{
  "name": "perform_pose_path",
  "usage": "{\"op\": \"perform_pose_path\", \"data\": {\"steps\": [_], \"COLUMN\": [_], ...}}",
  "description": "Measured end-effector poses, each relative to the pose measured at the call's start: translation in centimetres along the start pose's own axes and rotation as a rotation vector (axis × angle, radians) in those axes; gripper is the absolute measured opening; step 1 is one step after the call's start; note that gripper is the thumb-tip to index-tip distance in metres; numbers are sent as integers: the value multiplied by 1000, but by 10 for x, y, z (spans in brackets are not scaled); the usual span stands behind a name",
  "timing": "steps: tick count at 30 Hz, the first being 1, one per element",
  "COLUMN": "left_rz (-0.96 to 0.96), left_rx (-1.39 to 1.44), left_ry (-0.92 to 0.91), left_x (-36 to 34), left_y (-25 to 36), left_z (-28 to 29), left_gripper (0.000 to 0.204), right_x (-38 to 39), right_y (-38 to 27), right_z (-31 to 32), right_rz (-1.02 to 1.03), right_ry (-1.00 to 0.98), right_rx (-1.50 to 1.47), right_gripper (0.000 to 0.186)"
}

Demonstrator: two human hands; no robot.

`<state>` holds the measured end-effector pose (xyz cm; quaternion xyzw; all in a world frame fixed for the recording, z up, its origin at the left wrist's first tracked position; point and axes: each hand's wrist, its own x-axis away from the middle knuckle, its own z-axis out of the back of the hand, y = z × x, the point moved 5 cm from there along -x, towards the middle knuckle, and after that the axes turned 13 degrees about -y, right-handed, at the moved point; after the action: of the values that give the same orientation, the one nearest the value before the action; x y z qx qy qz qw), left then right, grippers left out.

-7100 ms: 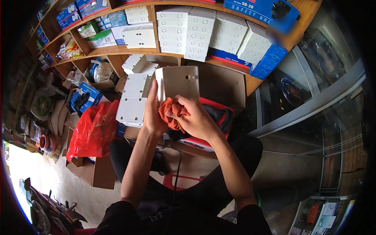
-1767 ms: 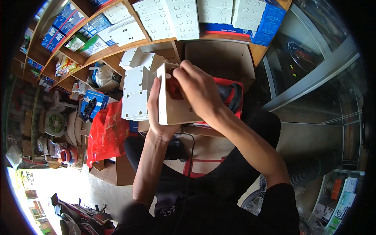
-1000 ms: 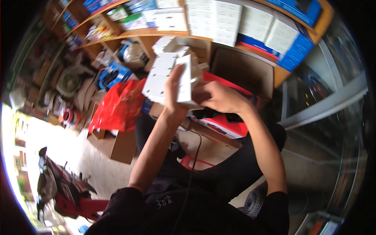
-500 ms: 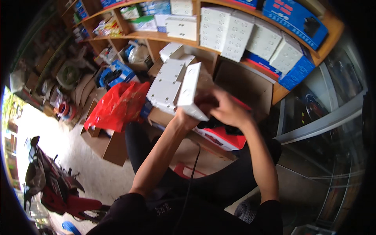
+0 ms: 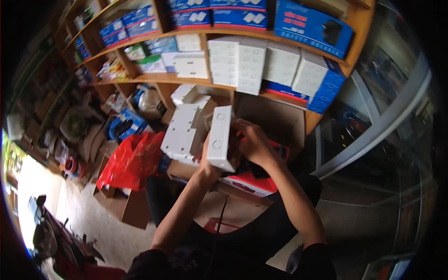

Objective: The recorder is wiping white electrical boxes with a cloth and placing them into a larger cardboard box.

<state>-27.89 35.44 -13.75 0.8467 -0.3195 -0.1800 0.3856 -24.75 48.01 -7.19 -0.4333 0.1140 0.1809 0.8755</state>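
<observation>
A white plastic electrical box [image 5: 219,136] with round knockouts stands on end in my left hand [image 5: 208,164], whose fingers wrap its lower part. My right hand [image 5: 255,144] is at the box's right side with bent fingers. Whatever is between those fingertips is hidden or too small to make out. Just left of the held box, several similar white boxes [image 5: 181,133] lie stacked over a cardboard carton [image 5: 183,170]. Below my right hand sits a red and white box [image 5: 254,183] with dark things in it.
A red plastic bag [image 5: 130,161] lies on a cardboard box [image 5: 133,209] to the left. Wooden shelves [image 5: 224,84] ahead hold white boxes and blue cartons [image 5: 312,28]. Glass-fronted metal framing [image 5: 373,140] stands at right; a motorbike [image 5: 65,247] is at lower left.
The view has tilted up, so more shelving shows and everything sits lower in the picture. The white box stays in my left hand, now more upright, with my right hand still beside it.
</observation>
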Motion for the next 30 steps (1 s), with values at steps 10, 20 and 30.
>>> {"op": "perform_pose_path", "data": {"steps": [10, 20, 30], "left_rz": [-161, -27, 96], "left_rx": [-273, -85, 6], "left_ry": [-47, -140, 11], "left_x": [-9, 1, 8], "left_y": [21, 29, 54], "left_z": [-13, -45, -39], "left_gripper": [28, 39, 47], "right_x": [4, 20, 17], "right_y": [-11, 8, -25], "right_z": [3, 5, -15], "right_rz": [20, -45, -35], "right_ry": [-149, 100, -281], "right_rx": [-121, -453, -984], "right_gripper": [38, 39, 56]}}
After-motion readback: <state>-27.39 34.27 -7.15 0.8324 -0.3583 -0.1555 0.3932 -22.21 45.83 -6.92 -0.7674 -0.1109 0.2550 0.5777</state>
